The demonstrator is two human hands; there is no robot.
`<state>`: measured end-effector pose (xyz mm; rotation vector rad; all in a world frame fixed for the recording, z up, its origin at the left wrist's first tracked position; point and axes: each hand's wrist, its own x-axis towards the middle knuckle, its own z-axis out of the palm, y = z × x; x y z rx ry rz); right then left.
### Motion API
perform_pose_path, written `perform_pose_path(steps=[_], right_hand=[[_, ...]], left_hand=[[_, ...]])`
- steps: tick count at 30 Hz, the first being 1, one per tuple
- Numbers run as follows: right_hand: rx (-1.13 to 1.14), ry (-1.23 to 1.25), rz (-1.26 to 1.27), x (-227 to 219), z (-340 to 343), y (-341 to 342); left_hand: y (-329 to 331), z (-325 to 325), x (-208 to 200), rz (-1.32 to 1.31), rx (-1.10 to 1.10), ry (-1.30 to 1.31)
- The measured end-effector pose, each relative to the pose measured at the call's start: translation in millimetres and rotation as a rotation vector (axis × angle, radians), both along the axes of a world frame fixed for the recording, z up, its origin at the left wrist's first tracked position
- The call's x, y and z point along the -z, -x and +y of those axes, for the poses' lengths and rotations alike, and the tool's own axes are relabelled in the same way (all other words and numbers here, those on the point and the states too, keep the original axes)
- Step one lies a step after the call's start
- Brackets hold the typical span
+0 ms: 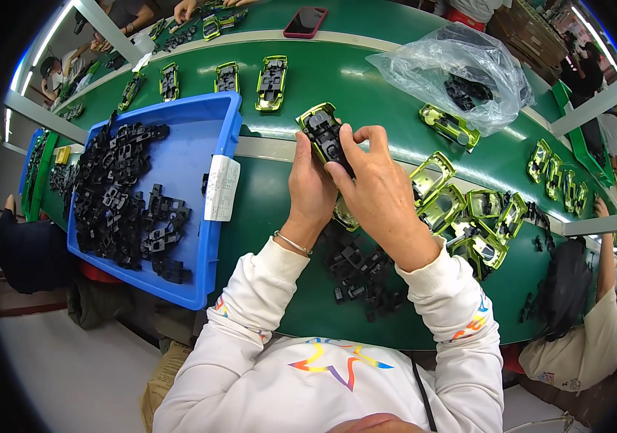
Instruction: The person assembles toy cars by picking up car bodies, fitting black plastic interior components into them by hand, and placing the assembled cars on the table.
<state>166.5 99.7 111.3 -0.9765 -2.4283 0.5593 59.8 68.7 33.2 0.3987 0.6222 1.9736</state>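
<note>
Between my two hands, above the green table, is a toy car body (320, 130) in yellow-green with a black interior part set inside it. My left hand (310, 180) wraps round its left side, a metal bangle on the wrist. On the other side my right hand (377, 180) presses fingers and thumb onto the black part near the car's lower end. Below my hands lies a loose heap of black plastic parts (362, 270). Beside my right wrist, several yellow-green car shells (485, 209) are piled, some of them without a black insert.
At left a blue tray (203, 249) holds many black parts. Car bodies with black interiors (272, 83) stand in a row beyond it. A clear plastic bag (460, 61) with black parts sits far right; a phone (305, 22) lies at the back. Other people work around the table.
</note>
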Motion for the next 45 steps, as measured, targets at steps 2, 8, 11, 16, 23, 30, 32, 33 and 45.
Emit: perform_pose_path(steps=[2, 8, 11, 16, 23, 30, 32, 33, 45], right_hand=[[0.002, -0.003, -0.003, -1.4, 1.6, -2.3], [-0.053, -0.071, 0.052, -0.5, 0.9, -6.5], [-0.046, -0.063, -0.033, -6.6, 3.8, -10.0], [-0.121, -0.312, -0.105, -8.2, 26.2, -19.4], [-0.009, 0.092, 0.24, 21.4, 106.8, -80.1], [0.263, 0.03, 0.243, 14.1, 189.2, -153.2], [0.217, 0.011, 0.363, 5.8, 209.4, -141.1], [0.217, -0.025, 0.316, 1.4, 219.0, -133.7], [0.373, 0.061, -0.555, 57.7, 309.1, -135.6]], left_hand=[[1.0, -1.6, -8.7, 0.041, 0.016, -0.016], [1.9, -4.3, -10.0, 0.063, 0.024, 0.01], [0.9, -3.8, -9.6, 0.101, 0.017, 0.061], [1.7, 9.1, -5.5, 0.22, -0.002, 0.096], [62.1, 75.7, 10.1, 0.274, 0.031, 0.233], [129.5, 153.0, 34.6, 0.635, -0.164, 0.521], [150.3, 163.7, 49.1, 0.926, -0.215, 0.599], [156.6, 165.8, 53.7, 1.113, -0.275, 0.679], [135.5, 175.0, 50.6, 1.72, -0.828, 0.606]])
